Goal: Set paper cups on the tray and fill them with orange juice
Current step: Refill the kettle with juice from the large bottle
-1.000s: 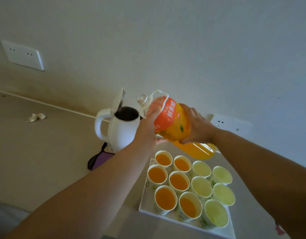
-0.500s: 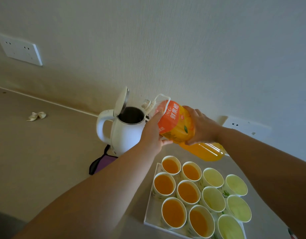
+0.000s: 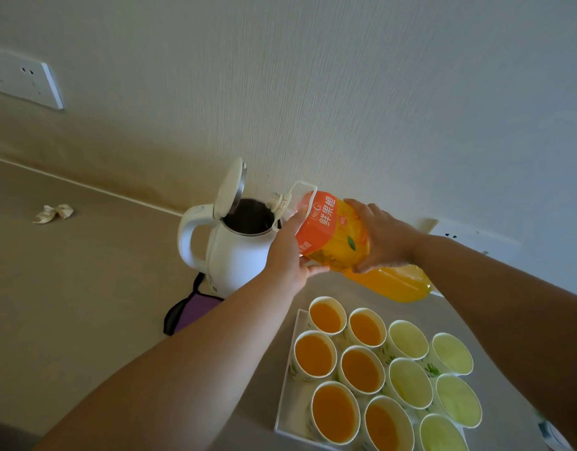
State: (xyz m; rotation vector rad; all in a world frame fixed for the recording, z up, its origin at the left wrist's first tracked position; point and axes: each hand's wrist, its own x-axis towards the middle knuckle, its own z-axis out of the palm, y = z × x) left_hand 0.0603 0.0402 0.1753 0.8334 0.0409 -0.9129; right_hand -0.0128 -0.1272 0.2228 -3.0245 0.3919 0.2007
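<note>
Orange juice lay pooled in the low end of the large clear plastic juice bottle with the orange label (image 3: 332, 234). The bottle was held aslant at the centre of the frame, neck raised toward the upper left and base dropped toward the lower right. That tilt apparently served to stop juice from running, and no stream showed.

The left hand (image 3: 290, 255) cradled the bottle near its shoulder, fingers curled beneath and thumb along the label's edge. The right hand (image 3: 383, 239) clasped the label from the other side, fingers wrapped over the barrel. Two hands were probably needed because the bottle was bulky and part full.

White paper cups with green leaf prints (image 3: 410, 382) stood packed rim to rim on the white rectangular tray (image 3: 285, 390) at lower right, below the bottle. Six cups in the two left columns held juice and five in view on the right were unfilled, so the task stood roughly half done. Such close packing left little margin for spills.

Just left of the bottle stood a white electric kettle (image 3: 235, 252) with its lid raised. A purple and black fabric item (image 3: 196, 309) lay at its foot. The beige countertop (image 3: 85, 288) met a pale textured wall (image 3: 345, 92). A crumpled paper scrap (image 3: 53, 213) lay at the left, and a white wall socket (image 3: 23, 79) sat at the upper left.
</note>
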